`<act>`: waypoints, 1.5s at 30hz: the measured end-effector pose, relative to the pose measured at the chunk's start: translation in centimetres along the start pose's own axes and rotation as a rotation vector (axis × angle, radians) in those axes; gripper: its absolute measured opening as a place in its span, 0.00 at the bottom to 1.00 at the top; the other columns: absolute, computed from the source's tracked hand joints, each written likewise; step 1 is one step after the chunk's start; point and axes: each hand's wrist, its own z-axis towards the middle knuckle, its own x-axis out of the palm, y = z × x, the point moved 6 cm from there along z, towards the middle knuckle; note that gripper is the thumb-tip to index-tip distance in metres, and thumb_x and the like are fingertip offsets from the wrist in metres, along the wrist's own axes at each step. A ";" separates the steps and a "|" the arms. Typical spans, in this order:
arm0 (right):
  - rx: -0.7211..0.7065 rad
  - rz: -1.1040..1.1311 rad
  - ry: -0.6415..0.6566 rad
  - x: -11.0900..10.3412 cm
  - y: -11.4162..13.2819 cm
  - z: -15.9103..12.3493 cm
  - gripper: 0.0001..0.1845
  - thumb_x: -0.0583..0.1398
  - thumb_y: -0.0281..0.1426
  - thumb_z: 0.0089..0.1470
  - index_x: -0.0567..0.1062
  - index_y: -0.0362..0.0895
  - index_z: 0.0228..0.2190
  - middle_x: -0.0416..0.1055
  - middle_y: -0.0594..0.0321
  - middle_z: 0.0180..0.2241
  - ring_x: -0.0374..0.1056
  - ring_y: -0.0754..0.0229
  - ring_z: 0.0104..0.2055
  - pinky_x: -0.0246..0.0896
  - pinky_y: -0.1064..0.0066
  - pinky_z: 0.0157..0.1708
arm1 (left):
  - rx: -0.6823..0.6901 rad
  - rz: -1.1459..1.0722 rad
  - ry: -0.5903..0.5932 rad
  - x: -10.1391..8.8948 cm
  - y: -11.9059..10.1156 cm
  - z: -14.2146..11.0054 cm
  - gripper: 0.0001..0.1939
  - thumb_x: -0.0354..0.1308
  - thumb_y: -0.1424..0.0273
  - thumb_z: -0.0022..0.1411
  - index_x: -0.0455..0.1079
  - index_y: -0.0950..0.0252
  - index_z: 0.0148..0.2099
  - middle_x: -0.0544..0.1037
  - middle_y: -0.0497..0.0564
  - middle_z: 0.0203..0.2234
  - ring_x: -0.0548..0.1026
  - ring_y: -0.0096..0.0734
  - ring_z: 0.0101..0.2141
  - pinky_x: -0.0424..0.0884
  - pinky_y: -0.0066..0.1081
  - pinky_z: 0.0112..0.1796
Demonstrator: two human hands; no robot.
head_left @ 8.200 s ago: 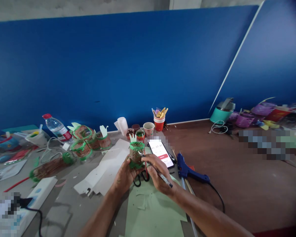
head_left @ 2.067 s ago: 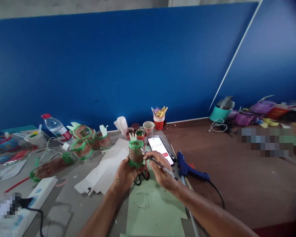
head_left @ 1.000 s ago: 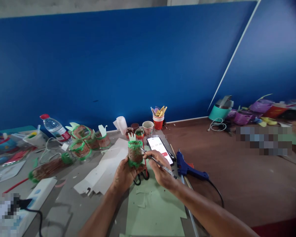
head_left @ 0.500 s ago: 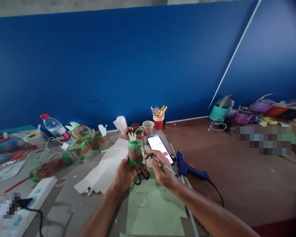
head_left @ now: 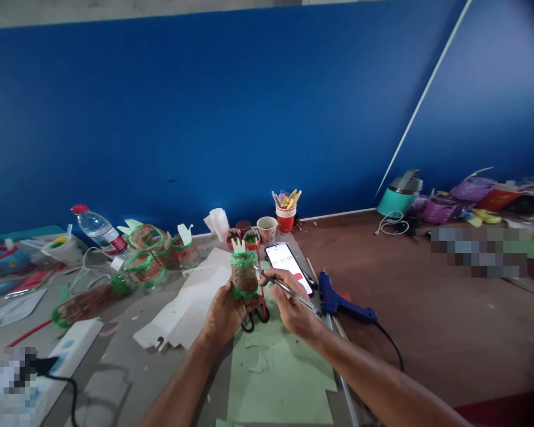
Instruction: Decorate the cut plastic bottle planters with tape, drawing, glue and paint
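Left hand (head_left: 222, 311) cups small brown cup w/ green rim (head_left: 243, 274), likely light, crushable; right hand (head_left: 291, 302) pinches thin pen (head_left: 287, 289), tip at cup's side; hold low

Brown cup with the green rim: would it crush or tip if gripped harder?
The brown cup looks like thin paper, so probably light and crushable. The left hand cradles its base; its tall narrow shape may tip if set down.

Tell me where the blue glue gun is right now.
In the head view the blue glue gun lies on the table, just right of the right hand, beside the phone.
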 end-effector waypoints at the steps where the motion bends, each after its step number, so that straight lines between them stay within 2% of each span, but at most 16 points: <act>1: 0.001 -0.002 -0.003 0.0 0.0 0.0 0.10 0.53 0.33 0.63 0.71 0.46 0.43 0.77 0.59 0.36 0.74 0.59 0.37 0.70 0.69 0.38 | 0.005 -0.002 0.001 0.0 0.0 0.0 0.14 0.59 0.63 0.58 0.75 0.66 0.43 0.83 0.55 0.38 0.80 0.45 0.36 0.71 0.48 0.47; 15: 0.012 -0.017 -0.008 -0.1 0.0 0.1 0.09 0.53 0.32 0.63 0.71 0.46 0.43 0.77 0.59 0.35 0.74 0.59 0.36 0.70 0.69 0.37 | 0.008 0.002 -0.005 0.1 -0.1 -0.1 0.13 0.58 0.64 0.59 0.75 0.66 0.43 0.83 0.55 0.37 0.80 0.46 0.37 0.69 0.50 0.49; 38: 0.035 -0.055 -0.015 -0.1 0.0 0.2 0.10 0.53 0.32 0.62 0.72 0.46 0.42 0.78 0.59 0.35 0.74 0.59 0.36 0.70 0.68 0.37 | 0.014 -0.011 -0.028 0.1 -0.1 -0.1 0.14 0.58 0.65 0.59 0.75 0.65 0.45 0.82 0.55 0.41 0.80 0.44 0.38 0.70 0.47 0.48; 45: 0.032 -0.053 0.000 -0.2 -0.1 0.2 0.10 0.53 0.33 0.63 0.72 0.46 0.42 0.78 0.59 0.35 0.74 0.58 0.37 0.70 0.67 0.39 | 0.012 0.003 0.000 0.3 -0.2 -0.1 0.13 0.57 0.64 0.59 0.75 0.65 0.44 0.83 0.55 0.39 0.80 0.43 0.38 0.70 0.47 0.48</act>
